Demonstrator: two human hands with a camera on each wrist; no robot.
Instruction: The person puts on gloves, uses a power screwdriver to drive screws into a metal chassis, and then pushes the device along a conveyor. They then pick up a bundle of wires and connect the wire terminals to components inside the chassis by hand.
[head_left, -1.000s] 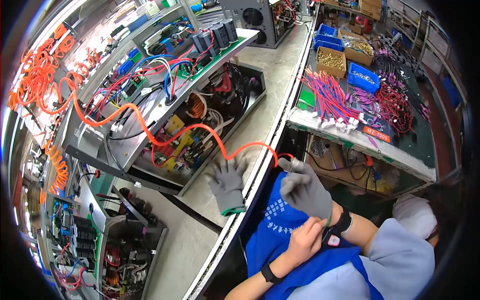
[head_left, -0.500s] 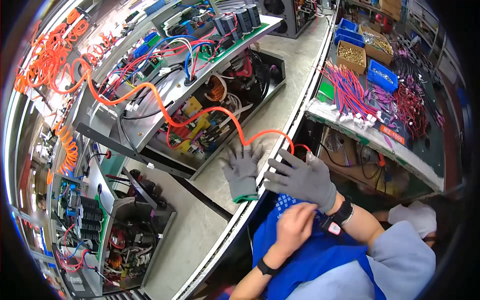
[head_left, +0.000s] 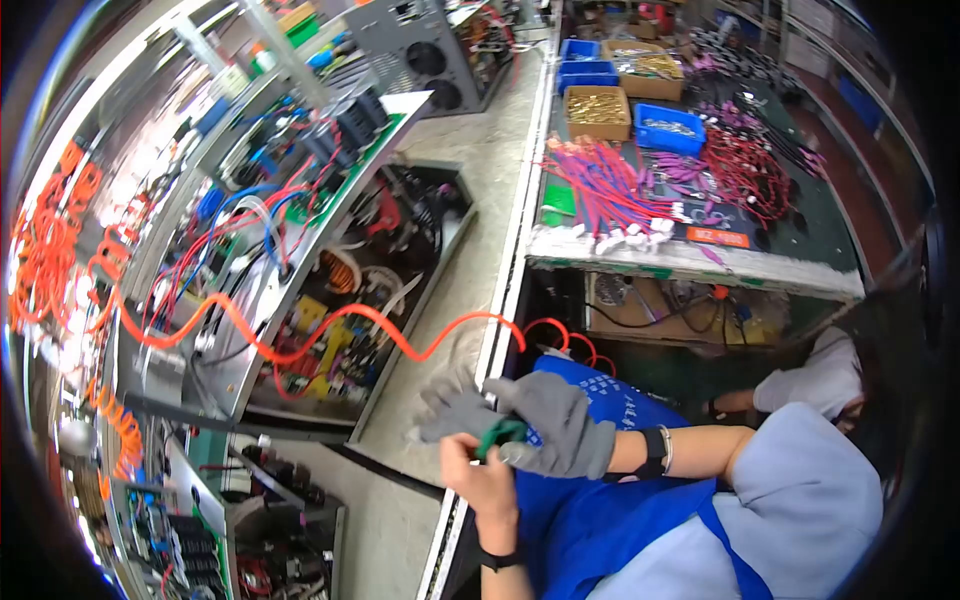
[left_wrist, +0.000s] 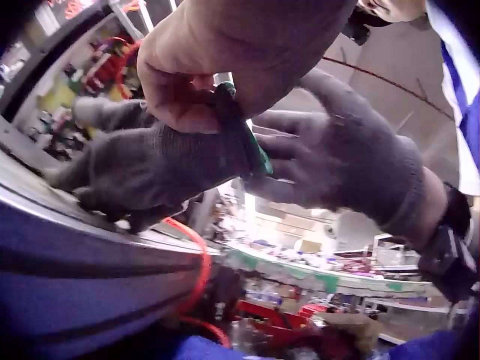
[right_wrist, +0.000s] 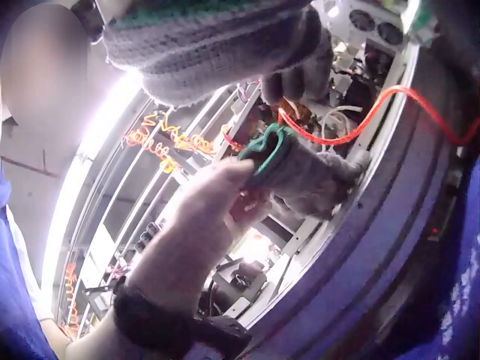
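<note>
My bare left hand (head_left: 482, 488), with a black band at the wrist, pinches a loose grey glove (head_left: 448, 412) by its green-edged cuff (head_left: 503, 434). In the left wrist view the loose glove (left_wrist: 157, 159) hangs with its fingers pointing left, low over the bench edge. My right hand (head_left: 562, 425) wears a matching grey glove. Its fingers are extended beside the cuff in the left wrist view. From the right wrist, the cuff opening (right_wrist: 264, 154) shows below the gloved right hand (right_wrist: 217, 52), with a gap between them.
A metal chassis (head_left: 360, 300) with exposed boards and wiring stands on the bench. An orange coiled hose (head_left: 370, 318) runs across it to the bench edge. On the right-hand table lie wire bundles (head_left: 610, 190), a blue bin (head_left: 668, 130) and a cardboard box of brass parts (head_left: 597, 108).
My left hand has left the right glove's cuff, moved left and taken hold of the loose glove, which was lying on the bench. The gloved right hand has moved left towards it.
</note>
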